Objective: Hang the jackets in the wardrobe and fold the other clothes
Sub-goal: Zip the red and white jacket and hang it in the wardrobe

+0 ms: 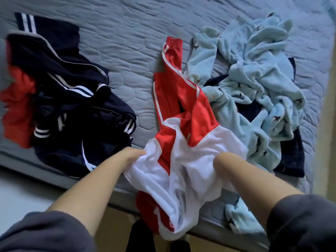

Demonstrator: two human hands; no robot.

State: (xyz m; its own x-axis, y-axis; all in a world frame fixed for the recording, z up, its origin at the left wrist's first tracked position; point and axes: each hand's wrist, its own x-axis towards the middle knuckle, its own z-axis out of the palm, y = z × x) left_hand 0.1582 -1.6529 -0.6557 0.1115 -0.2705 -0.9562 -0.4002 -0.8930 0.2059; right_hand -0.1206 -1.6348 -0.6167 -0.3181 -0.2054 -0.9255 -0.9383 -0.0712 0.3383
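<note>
A red jacket with white lining and white piping (181, 113) lies across the middle of the bed, its lower part hanging over the near edge. My left hand (133, 154) grips the white lining at its left side. My right hand (221, 160) is buried in the white lining on the right; only the wrist shows and the fingers are hidden. A heap of dark navy track clothes with white stripes (72, 99) lies to the left, with a red garment (16, 106) at its far left. A light blue fleece garment (254, 84) is crumpled on the right.
The clothes lie on a grey-blue quilted mattress (127, 42). A dark navy piece (291, 157) peeks out from under the fleece near the right edge. The bed's near edge runs diagonally, with pale floor (18, 193) below left. Dark feet or socks (138, 237) show at the bottom.
</note>
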